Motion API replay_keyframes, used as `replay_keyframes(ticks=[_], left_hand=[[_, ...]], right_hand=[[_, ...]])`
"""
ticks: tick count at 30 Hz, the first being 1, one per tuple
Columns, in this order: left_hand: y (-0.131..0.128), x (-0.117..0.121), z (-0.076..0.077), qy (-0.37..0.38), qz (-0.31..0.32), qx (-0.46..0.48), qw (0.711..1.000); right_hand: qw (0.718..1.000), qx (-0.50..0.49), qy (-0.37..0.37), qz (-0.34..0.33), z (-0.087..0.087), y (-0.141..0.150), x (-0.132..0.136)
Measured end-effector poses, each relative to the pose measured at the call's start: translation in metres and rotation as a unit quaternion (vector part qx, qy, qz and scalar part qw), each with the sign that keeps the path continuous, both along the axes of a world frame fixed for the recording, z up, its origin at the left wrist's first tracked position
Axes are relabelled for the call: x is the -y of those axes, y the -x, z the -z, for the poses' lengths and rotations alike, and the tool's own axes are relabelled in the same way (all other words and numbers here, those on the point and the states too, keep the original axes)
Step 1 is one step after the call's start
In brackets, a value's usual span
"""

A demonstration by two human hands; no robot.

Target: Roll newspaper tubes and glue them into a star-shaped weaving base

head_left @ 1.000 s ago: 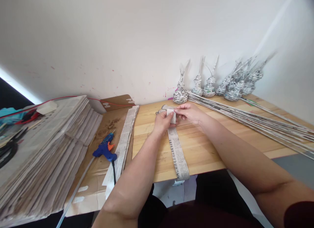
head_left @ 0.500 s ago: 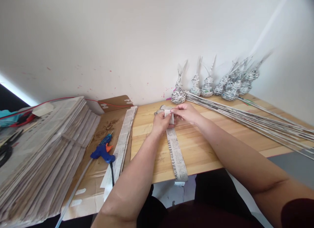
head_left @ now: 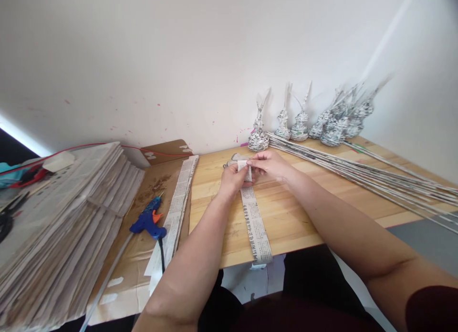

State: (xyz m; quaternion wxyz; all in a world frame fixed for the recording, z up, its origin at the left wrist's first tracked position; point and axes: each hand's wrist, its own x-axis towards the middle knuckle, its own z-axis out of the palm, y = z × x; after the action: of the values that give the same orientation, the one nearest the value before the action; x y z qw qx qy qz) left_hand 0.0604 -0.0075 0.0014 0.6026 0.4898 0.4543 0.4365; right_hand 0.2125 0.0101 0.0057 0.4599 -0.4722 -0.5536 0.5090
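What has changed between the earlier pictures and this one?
Very little: everything sits slightly further left in the picture, likely because the head camera turned a bit right. Nothing was visibly taken hold of or let go. The left hand and right hand still hold the newspaper strip at its folded part. The glue gun and woven paper figures stayed put.

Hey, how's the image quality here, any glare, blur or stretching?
Head view: a pale diagonal streak marks the wall at upper right; head view: the thin tips of the woven figures look soft, and the small print on the paper strip isn't readable; head view: the forearms look stretched toward the lower edges.
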Motion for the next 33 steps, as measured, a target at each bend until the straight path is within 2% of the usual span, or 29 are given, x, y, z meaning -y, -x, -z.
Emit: replay_keyframes(ticks=[7,13,25,33], left_hand=[[0.000,-0.002,0.002,-0.007,-0.003,-0.008,1.000],[-0.001,-0.001,0.002,-0.009,-0.003,-0.008,1.000],[-0.001,-0.001,0.008,-0.038,0.015,-0.008,0.999],[-0.001,0.000,0.005,-0.021,0.014,0.001,1.000]], right_hand=[[1.000,0.011,-0.005,0.001,-0.002,-0.001,0.000],[1.000,-0.017,0.006,-0.005,-0.003,0.000,0.000],[0.998,-0.027,0.021,0.045,0.002,0.007,0.000],[1.000,-0.009,0.014,0.024,0.001,0.009,0.004]])
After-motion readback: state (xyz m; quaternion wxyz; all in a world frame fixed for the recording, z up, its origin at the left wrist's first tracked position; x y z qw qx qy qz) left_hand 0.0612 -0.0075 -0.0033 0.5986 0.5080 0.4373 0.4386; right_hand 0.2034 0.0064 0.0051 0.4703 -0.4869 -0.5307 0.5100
